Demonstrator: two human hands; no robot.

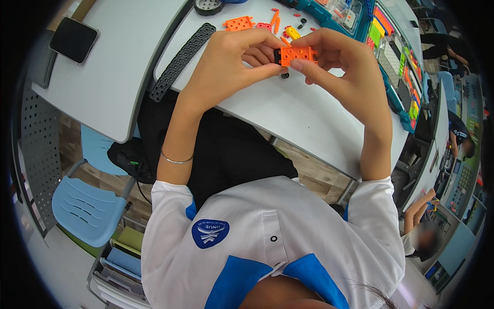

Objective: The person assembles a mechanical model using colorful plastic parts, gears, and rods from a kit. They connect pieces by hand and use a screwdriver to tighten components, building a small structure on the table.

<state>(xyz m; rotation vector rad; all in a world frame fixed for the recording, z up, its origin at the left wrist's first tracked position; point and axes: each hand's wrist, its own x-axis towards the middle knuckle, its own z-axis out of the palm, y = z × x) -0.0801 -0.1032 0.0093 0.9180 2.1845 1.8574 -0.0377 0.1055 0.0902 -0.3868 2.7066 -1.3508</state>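
Above the white table, both my hands hold an orange building block (298, 55) with round holes in its face. My right hand (342, 64) grips its right end, thumb on the front and fingers behind. My left hand (239, 59) pinches the left end, where a small black piece (277, 55) sits against the block; whether the two are joined I cannot tell. Just behind the block lies a yellow piece (293, 33). Below it, a small black round part (285, 75) rests on the table. Another orange block (239, 23) lies beyond my left hand.
A long dark-grey track (182, 62) lies left of my left hand, near a wheel (209, 6). Orange sticks (276, 21) and small pins are scattered behind. Teal trays (406, 117) of colourful parts stand at right. A phone (75, 40) lies on the left table. Other people sit far right.
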